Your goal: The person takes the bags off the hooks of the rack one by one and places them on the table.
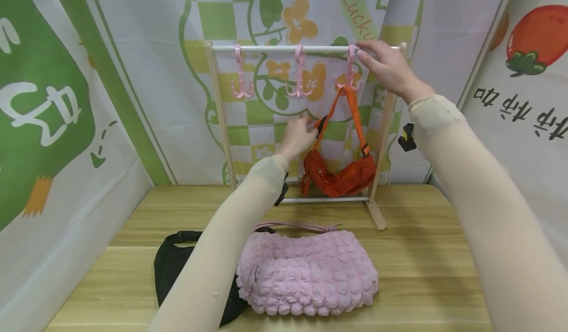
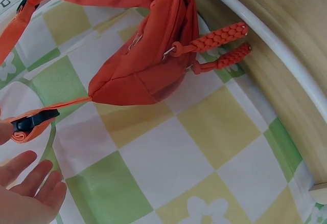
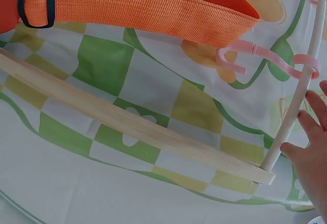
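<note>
An orange-red waist bag (image 1: 339, 174) hangs by its orange strap (image 1: 352, 115) from the right-hand pink hook (image 1: 350, 75). My left hand (image 1: 299, 134) is at the strap's left side; in the left wrist view one fingertip touches the strap by the black buckle (image 2: 36, 119), and the other fingers (image 2: 48, 185) are loosely extended. My right hand (image 1: 390, 68) is at the rack's white top rod (image 1: 279, 49), just right of that hook. In the right wrist view, its fingertips (image 3: 306, 119) touch the rod, fingers spread.
Two more pink hooks (image 1: 241, 78) hang along the rod to the left. A pink puffy bag (image 1: 306, 273) lies on the wooden table (image 1: 421, 273) in front of the rack, overlapping a black bag (image 1: 170, 258) partly hidden behind my left arm. Patterned cloth hangs behind.
</note>
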`<state>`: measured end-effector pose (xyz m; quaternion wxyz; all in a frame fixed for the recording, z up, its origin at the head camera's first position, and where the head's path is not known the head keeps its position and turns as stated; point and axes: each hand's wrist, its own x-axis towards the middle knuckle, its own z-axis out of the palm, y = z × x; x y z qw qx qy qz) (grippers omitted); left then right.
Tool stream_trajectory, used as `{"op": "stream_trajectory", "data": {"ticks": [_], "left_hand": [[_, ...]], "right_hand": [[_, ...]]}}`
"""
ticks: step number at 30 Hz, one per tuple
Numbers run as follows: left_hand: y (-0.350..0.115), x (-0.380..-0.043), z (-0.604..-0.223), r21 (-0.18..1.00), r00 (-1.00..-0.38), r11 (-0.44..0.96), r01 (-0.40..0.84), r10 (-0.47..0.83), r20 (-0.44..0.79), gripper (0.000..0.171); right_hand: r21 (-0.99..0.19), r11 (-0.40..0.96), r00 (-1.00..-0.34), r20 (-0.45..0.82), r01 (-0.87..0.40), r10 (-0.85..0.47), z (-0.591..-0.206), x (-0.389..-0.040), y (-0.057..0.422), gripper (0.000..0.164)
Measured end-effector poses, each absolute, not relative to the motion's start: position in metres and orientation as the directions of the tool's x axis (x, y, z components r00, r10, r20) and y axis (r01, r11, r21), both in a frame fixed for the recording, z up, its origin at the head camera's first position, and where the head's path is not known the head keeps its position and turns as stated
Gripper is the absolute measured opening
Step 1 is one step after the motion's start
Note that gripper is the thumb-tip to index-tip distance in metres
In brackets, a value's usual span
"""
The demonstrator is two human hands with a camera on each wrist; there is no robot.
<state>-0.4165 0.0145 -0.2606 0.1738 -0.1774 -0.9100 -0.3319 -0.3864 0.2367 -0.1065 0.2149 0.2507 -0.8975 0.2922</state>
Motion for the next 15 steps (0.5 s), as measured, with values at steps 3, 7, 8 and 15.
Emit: {"op": "stream_trajectory", "data": {"ticks": [3,7,8,15], "left_hand": [[0.0151,-0.4182,-0.2606,0.530,-0.876,0.724,0.441,0.219,0.431,0.038],[0.0167,-0.4216,-0.2616,0.502,-0.864,0.729,0.465,0.250,0.438,0.039],[0.0171,-0.4222,-0.2620,0.500,-0.862,0.728,0.469,0.256,0.437,0.040],[0.0183,-0.4239,-0.2655,0.501,-0.869,0.730,0.465,0.269,0.414,0.041]], "right_hand": [[-0.421,0.707,-0.790,0.520,-0.569,-0.325,-0.1059,-0.3874,0.2361,0.053],[-0.423,0.712,-0.796,0.511,-0.560,-0.323,-0.1042,-0.3888,0.2366,0.053],[-0.420,0.713,-0.796,0.511,-0.561,-0.325,-0.1037,-0.3893,0.2369,0.053],[-0.366,0.734,-0.783,0.511,-0.572,-0.355,-0.1031,-0.3917,0.2384,0.053]]}}
